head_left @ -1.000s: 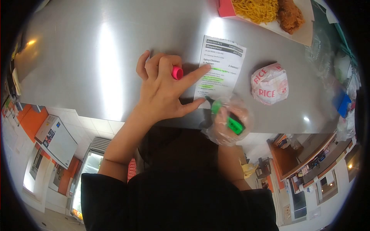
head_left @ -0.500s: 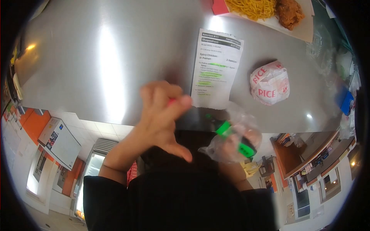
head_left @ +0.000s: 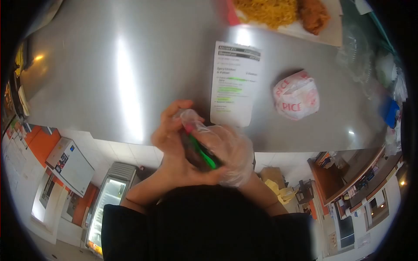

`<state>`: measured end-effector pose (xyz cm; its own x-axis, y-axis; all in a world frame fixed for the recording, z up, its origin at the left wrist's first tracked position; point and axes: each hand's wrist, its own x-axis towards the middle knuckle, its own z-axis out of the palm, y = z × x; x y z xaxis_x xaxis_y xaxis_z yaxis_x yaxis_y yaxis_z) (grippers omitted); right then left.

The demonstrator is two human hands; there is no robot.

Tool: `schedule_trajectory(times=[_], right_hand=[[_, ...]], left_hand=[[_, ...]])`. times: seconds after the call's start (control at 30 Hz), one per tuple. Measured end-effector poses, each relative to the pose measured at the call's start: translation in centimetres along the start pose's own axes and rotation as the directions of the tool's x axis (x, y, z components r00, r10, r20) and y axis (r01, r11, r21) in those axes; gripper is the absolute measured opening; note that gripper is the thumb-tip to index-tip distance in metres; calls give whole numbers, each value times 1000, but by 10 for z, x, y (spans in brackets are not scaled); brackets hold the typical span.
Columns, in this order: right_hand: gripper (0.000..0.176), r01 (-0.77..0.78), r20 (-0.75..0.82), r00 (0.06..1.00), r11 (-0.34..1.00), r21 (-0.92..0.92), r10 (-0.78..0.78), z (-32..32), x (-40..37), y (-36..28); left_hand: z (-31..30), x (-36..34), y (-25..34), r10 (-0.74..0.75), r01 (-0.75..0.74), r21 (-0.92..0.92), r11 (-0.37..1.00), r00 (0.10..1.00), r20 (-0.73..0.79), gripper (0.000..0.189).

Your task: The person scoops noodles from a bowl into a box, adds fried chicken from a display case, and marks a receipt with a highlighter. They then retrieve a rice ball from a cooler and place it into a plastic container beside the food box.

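A green and black marker (head_left: 206, 155) is between my two hands, just below the paper receipt. My left hand (head_left: 170, 145) curls round it from the left, fingers at its upper end and thumb by its lower end. Over my right hand (head_left: 233, 150) is a clear plastic glove; its fingers close on the marker from the right, partly blurred. A small pink piece (head_left: 188, 127) shows at the marker's upper end, beside my left fingers. The printed receipt (head_left: 233, 89), with green highlighted lines, lies flat on the metal table. Right of it sits a wrapped bundle marked RICE (head_left: 297, 96).
At the top of the metal table (head_left: 174, 56) is an open box (head_left: 283, 31) with noodles (head_left: 265, 13) and fried chicken (head_left: 312, 17). Clear plastic items (head_left: 356, 52) lie at the right edge. A lit display fridge (head_left: 104, 211) stands below left.
The marker and my gloved right hand have moved left to meet my left hand. My left fingers have curled round the marker. The view has shifted slightly.
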<state>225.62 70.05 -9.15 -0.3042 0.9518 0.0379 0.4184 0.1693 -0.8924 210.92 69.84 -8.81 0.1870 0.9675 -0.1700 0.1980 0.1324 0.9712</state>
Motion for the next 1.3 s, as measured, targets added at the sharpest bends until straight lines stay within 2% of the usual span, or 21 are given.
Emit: schedule_trajectory(times=[0.1, 0.13, 0.17, 0.23, 0.3, 0.37, 0.4, 0.43, 0.47, 0.53, 0.57, 0.63, 0.67, 0.73, 0.8, 0.83, 0.9, 1.0, 1.1, 1.23, 1.3], right_hand=[[44, -23, 129, 991, 997, -68, 32, -41, 12, -15], [44, -23, 73, 997, 991, -131, 32, -61, 14, -16], [43, -20, -124, 992, 978, -209, -6, -81, 17, -9], [45, -129, -520, 852, 942, -310, -55, -117, 40, 12], [57, -71, -598, 792, 954, -293, -125, -168, 87, 38], [54, 64, -567, 785, 943, -326, -249, -203, 140, 57], [54, 76, -565, 785, 944, -320, -255, -212, 157, 67], [52, 108, -544, 831, 993, -53, -120, -218, 173, 78], [54, 111, -481, 877, 969, 220, 8, -221, 184, 90], [64, 55, -267, 947, 732, 679, 177, -226, 200, 103], [64, 63, -263, 952, 737, 673, 159, -227, 196, 103], [68, -261, -146, 878, 712, 652, 456, -220, 177, 114], [60, -278, -182, 894, 826, 490, 409, -215, 173, 128], [52, -280, -206, 912, 907, 315, 354, -211, 172, 131], [45, -515, -77, 841, 837, 185, 535, -198, 174, 116], [45, -514, -68, 843, 837, 185, 533, -194, 173, 124], [52, -155, -165, 963, 938, 309, 214, -181, 168, 147], [64, -399, -44, 906, 884, 244, 421, -207, 165, 103], [55, -431, 57, 894, 815, 387, 445, -217, 164, 108], [67, -413, 49, 898, 800, 436, 437, -212, 156, 98], [67, -465, 86, 855, 682, 565, 512, -216, 150, 93]], left_hand=[[-9, 9, -10, 257, -252, 51, 966, 952, -168, 93], [-20, 15, -1, 174, -140, 274, 952, 979, -105, 88], [-28, 20, 7, 76, -31, 491, 871, 994, -73, 84], [-35, 28, -1, 73, -15, 443, 897, 991, -114, 80], [-36, 37, 9, 12, -57, 828, 557, 998, 61, 82], [-37, 52, 11, 63, -58, 809, 585, 998, 26, 84], [-37, 70, 11, 183, -126, 604, 787, 982, -35, 82], [-38, 87, 12, 273, -213, 353, 911, 953, -129, 80], [-34, 105, 17, 264, -199, 360, 911, 954, -141, 80], [-18, 161, 34, 53, -88, -138, 987, 969, -242, 76], [-13, 182, 41, -53, -50, -390, 919, 967, -249, 77], [-10, 202, 48, -65, 20, -374, 927, 992, -107, 72], [-9, 208, 51, -90, 103, -334, 937, 994, 54, 66], [-2, 213, 33, -96, 95, -266, 959, 995, 9, 63], [13, 206, 29, -179, 137, -261, 956, 973, -145, 62], [20, 205, 27, -184, 140, -260, 955, 971, -153, 62], [30, 201, 23, -205, 127, -311, 942, 951, -234, 66], [14, 197, 59, -423, 315, -408, 857, 882, -208, 70], [2, 195, 59, -456, 401, -324, 857, 883, -114, 64], [14, 181, 58, -270, 251, -254, 934, 962, -40, 57], [24, 172, 69, -282, 270, -92, 958, 944, -172, 52]])
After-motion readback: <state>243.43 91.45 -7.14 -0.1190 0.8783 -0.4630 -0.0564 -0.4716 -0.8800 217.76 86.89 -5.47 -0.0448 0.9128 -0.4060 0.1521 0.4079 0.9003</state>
